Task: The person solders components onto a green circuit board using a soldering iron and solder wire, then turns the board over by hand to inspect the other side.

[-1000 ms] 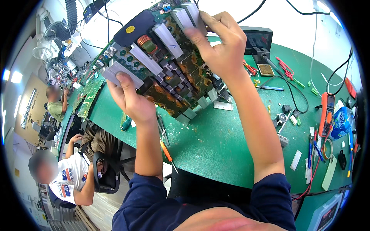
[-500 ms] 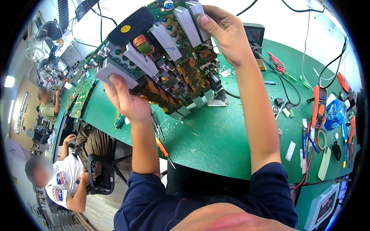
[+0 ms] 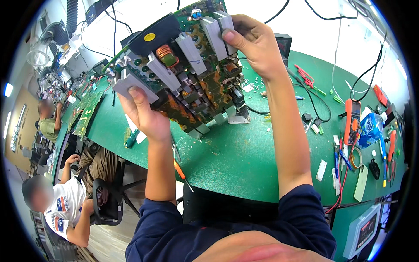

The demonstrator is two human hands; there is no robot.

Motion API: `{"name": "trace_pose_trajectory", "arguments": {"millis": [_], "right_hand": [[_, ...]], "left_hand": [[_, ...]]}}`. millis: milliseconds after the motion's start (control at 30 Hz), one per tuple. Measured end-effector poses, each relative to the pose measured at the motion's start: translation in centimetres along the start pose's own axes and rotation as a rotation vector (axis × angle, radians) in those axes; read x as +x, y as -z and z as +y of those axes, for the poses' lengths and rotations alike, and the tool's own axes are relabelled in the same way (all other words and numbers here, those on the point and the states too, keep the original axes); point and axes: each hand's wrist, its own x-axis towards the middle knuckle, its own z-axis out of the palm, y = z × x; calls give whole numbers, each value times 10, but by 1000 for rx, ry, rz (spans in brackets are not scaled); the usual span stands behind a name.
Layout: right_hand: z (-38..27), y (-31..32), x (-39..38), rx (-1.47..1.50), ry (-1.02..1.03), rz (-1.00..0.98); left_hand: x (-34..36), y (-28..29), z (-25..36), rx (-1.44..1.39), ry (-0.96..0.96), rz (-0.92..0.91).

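Observation:
Both hands grip a large circuit board (image 3: 196,98) raised and tilted over the green bench. My left hand (image 3: 140,114) is closed round a silver heatsink on the board's lower left edge, thumb on its face. My right hand (image 3: 257,50) pinches the heatsinks at the upper right corner, fingers behind, thumb in front. The board carries a black panel with a yellow sticker, a copper coil (image 3: 166,54), more aluminium bars and brown-stained sections. Below it on the bench are an orange-handled screwdriver (image 3: 179,169) and a green-handled tool (image 3: 131,139).
The green bench (image 3: 235,166) holds a multimeter (image 3: 351,121), blue package (image 3: 370,130), pens, cables, loose parts and a dark screen (image 3: 283,43) at the back. At left, a co-worker (image 3: 74,207) sits on a black chair and another person (image 3: 49,120) sits beside circuit boards.
The bench and co-workers have shifted leftward in the picture. The board has dipped slightly since half a second ago, with both hands still holding it.

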Motion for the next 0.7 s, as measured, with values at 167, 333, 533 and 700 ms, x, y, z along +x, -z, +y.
{"name": "trace_pose_trajectory", "arguments": {"millis": [167,333,533,700], "right_hand": [[-4,-1,-2,-17,1,6],[-6,-3,-3,-72,16,19],[-7,-2,-4,-66,-64,-18],[-10,1,-5,-35,-76,2]], "left_hand": [[0,0,0,21,-2,-36],[0,0,0,11,-26,-37],[0,-2,0,16,-35,-26],[0,4,0,58,-16,-57]]}}
